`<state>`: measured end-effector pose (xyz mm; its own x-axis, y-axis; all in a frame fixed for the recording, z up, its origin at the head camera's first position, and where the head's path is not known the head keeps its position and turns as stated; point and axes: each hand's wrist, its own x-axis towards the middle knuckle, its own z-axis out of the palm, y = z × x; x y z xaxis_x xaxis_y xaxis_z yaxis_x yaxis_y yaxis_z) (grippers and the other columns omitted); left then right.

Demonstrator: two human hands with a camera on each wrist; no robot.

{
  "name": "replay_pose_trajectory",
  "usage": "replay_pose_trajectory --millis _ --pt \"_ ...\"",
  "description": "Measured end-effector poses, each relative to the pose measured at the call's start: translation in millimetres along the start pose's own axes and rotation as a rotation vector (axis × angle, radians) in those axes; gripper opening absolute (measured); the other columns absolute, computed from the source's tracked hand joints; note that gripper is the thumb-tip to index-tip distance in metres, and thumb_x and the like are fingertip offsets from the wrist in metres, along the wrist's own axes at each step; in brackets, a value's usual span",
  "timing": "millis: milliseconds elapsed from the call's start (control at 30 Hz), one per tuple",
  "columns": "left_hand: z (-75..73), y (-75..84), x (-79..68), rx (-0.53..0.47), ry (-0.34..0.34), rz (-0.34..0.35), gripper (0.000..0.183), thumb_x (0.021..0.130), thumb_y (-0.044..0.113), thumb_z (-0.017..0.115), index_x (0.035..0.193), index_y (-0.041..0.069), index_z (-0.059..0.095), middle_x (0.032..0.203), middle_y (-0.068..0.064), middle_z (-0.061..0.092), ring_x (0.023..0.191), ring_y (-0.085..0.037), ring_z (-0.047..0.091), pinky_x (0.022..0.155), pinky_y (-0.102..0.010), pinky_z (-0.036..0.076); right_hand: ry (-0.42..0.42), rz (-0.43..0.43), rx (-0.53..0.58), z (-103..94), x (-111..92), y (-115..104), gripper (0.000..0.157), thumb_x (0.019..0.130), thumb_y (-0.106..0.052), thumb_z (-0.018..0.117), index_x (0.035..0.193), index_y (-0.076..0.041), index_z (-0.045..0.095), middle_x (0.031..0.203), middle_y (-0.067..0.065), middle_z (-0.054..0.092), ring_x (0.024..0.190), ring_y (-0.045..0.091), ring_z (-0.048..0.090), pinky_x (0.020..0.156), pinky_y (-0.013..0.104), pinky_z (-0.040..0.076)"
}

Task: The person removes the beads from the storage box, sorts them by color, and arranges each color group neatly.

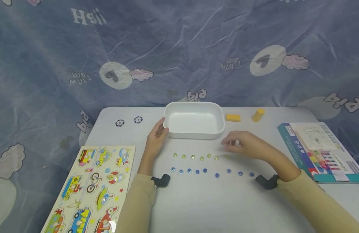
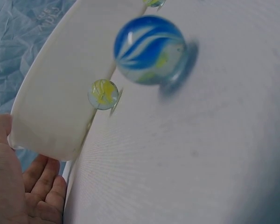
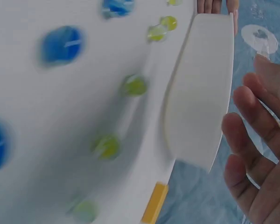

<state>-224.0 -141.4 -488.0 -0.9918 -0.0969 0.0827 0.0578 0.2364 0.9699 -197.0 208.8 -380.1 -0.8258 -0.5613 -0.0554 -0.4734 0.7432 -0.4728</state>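
My left hand (image 1: 156,142) holds the left end of a white plastic tray (image 1: 194,136), its thumb by the rim and its fingers against the end wall. Its bent fingers also show in the left wrist view. Over the table, right of the tray's front corner, hovers my right hand (image 1: 246,144), fingers loosely bent; nothing shows between them. In front of the tray lies a row of clear glass marbles with yellow swirls (image 1: 193,157), partly under the right hand. Nearer me runs a row of blue-swirled marbles (image 1: 197,171). The tray's visible inside holds nothing.
A yellow block (image 1: 233,117) and a yellow cylinder (image 1: 258,115) stand right of the tray. Two poker chips (image 1: 138,119) lie at the back left. A wooden peg puzzle (image 1: 87,197) covers the left side; a colourful box (image 1: 325,152) lies at right.
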Motion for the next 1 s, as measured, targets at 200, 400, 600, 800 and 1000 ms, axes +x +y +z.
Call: replay_pose_trajectory --millis 200,400,600,800,1000 --pt "0.3 0.3 0.6 0.018 0.007 -0.002 0.054 0.086 0.059 0.055 0.136 0.052 0.035 0.147 0.006 0.043 0.132 -0.011 0.047 0.107 -0.027 0.044 0.044 -0.066 0.032 -1.9 60.2 -23.9 0.025 0.087 -0.030 0.069 0.111 -0.023 0.069 0.097 -0.011 0.066 0.085 0.010 0.057 0.071 0.027 0.052" --pt "0.8 -0.3 1.8 0.011 0.005 0.009 0.052 0.089 0.055 0.055 0.136 0.051 0.035 0.147 0.004 0.043 0.132 -0.012 0.047 0.108 -0.028 0.044 -0.091 -0.015 0.028 6.4 115.2 -30.9 0.032 0.089 -0.033 0.066 0.119 -0.024 0.065 0.105 -0.006 0.068 0.098 0.014 0.062 0.084 0.033 0.055" --pt "0.5 -1.4 1.2 0.029 0.017 -0.013 0.049 0.091 0.048 0.057 0.136 0.052 0.036 0.145 0.004 0.047 0.129 -0.011 0.050 0.106 -0.029 0.046 -0.218 0.034 0.050 25.2 154.3 -26.7 0.031 0.088 -0.034 0.067 0.117 -0.022 0.066 0.110 -0.002 0.068 0.105 0.017 0.062 0.094 0.036 0.054" --pt "0.0 0.4 1.8 0.017 0.007 -0.015 0.049 0.091 0.047 0.056 0.136 0.051 0.037 0.145 0.004 0.047 0.129 -0.012 0.050 0.106 -0.028 0.046 -0.265 0.038 0.058 39.0 174.1 -34.1 0.024 0.089 -0.024 0.065 0.113 -0.022 0.069 0.116 0.000 0.068 0.109 0.018 0.061 0.104 0.039 0.048" --pt "-0.3 1.1 2.1 0.015 0.002 -0.028 0.049 0.093 0.043 0.056 0.136 0.051 0.036 0.146 0.004 0.046 0.129 -0.012 0.050 0.106 -0.029 0.046 -0.310 0.055 0.069 45.5 185.5 -47.0 0.017 0.090 -0.016 0.063 0.101 -0.025 0.073 0.108 -0.003 0.070 0.105 0.017 0.062 0.102 0.038 0.048"
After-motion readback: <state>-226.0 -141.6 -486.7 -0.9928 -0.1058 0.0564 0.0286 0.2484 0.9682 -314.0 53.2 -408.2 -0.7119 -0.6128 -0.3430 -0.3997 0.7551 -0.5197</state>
